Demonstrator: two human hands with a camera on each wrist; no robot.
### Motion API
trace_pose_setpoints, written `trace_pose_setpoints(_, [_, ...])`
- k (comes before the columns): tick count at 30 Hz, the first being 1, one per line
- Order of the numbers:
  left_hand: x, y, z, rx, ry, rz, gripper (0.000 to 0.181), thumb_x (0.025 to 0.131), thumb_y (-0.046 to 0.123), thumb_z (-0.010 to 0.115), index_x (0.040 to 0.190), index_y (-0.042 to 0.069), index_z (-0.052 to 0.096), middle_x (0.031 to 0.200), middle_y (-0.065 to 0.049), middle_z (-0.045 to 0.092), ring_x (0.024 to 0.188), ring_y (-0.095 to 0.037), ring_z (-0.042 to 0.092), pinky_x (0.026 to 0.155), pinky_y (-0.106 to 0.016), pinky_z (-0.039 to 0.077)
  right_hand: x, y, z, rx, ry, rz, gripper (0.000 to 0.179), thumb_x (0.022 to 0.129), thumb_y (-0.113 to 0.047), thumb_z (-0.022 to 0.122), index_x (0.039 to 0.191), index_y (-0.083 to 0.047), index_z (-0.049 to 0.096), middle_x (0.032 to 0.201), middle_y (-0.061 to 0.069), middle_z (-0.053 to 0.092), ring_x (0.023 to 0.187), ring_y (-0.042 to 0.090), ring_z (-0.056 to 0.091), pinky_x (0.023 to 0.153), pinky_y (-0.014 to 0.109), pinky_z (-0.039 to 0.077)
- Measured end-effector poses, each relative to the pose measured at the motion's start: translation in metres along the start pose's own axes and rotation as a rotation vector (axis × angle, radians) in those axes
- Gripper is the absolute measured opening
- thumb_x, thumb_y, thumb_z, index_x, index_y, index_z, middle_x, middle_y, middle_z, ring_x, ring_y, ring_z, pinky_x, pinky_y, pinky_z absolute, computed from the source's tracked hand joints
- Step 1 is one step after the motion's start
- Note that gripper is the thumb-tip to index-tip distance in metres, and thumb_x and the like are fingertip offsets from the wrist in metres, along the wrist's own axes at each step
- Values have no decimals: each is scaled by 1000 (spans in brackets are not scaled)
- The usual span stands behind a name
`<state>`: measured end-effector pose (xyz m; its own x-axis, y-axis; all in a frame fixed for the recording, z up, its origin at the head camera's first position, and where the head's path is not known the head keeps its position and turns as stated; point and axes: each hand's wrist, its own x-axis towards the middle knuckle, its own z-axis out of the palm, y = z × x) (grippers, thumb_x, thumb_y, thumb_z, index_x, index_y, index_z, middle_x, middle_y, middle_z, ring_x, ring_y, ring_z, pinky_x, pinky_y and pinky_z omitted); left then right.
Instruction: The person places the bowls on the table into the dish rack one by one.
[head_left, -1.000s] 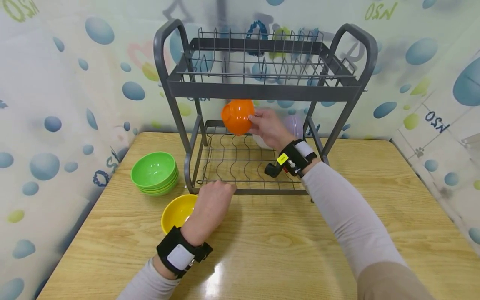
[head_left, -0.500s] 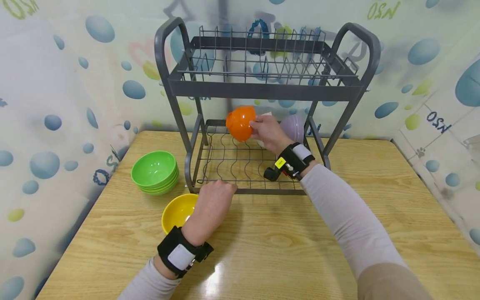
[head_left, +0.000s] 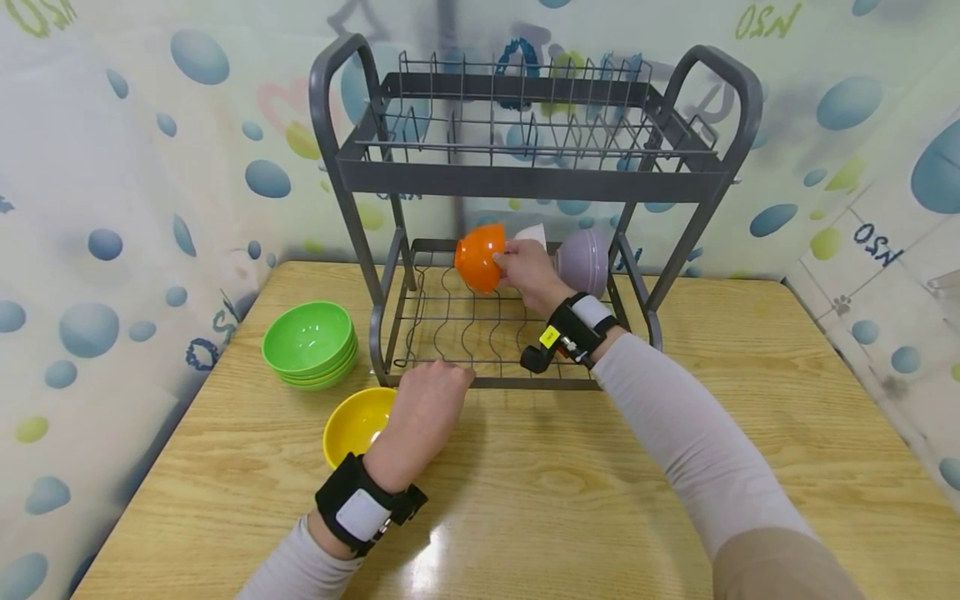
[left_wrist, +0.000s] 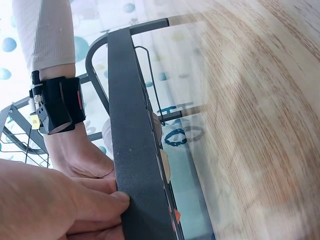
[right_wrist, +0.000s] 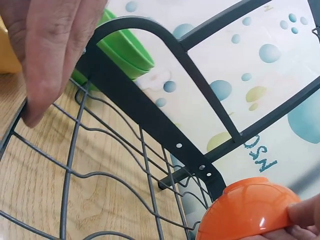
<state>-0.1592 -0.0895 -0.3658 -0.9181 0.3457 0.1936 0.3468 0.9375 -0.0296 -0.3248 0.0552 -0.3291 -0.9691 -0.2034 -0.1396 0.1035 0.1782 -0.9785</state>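
Note:
My right hand [head_left: 531, 271] pinches an orange bowl [head_left: 480, 260] by its rim. The bowl is tipped on its side at the back of the lower tier of a dark grey dish rack [head_left: 536, 182]. To its right a white bowl [head_left: 534, 234], partly hidden by the hand, and a light purple bowl [head_left: 585, 262] stand on edge. My left hand [head_left: 429, 402] grips the lower tier's front rail [left_wrist: 137, 140], its thumb on the rail's face in the left wrist view. In the right wrist view the orange bowl [right_wrist: 250, 207] sits near the wire bars.
Left of the rack, a stack of green bowls [head_left: 309, 342] stands on the wooden table [head_left: 540, 500]. A yellow bowl [head_left: 354, 427] is partly covered by the left hand and wrist. The wire upper tier [head_left: 525, 125] overhangs the right hand. A patterned backdrop [head_left: 150, 208] stands behind.
My right hand has lowered the orange bowl toward the lower tier's wires, moving it slightly right. More of the white and purple bowls shows. The left hand has stayed put.

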Motion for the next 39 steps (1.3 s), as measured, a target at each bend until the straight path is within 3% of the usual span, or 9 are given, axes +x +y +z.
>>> trace_pose_setpoints(13, [0,1,-1,11,-9,-7,20,82,-1,67,90,16,76,70,-4,66,58,-18,54,51,-30,49,-2,3,14,-209,100,-59,36,98,-15,50,130,0,57,125,14,63,105,23,62,86,32,54])
trace_pose_setpoints(22, [0,1,-1,6,-17,-13,18,83,1,69,92,15,76,69,-3,65,56,-16,49,51,-28,48,-2,5,21,-240,109,-81,40,99,-18,49,135,-1,52,131,13,60,116,22,59,93,34,52])
trace_pose_setpoints(39, [1,1,1,9,4,-9,19,83,-1,67,89,15,76,66,-3,63,54,-15,48,47,-28,46,-1,2,26,-365,159,-99,39,97,-20,53,133,-4,56,131,12,61,113,23,61,91,34,54])
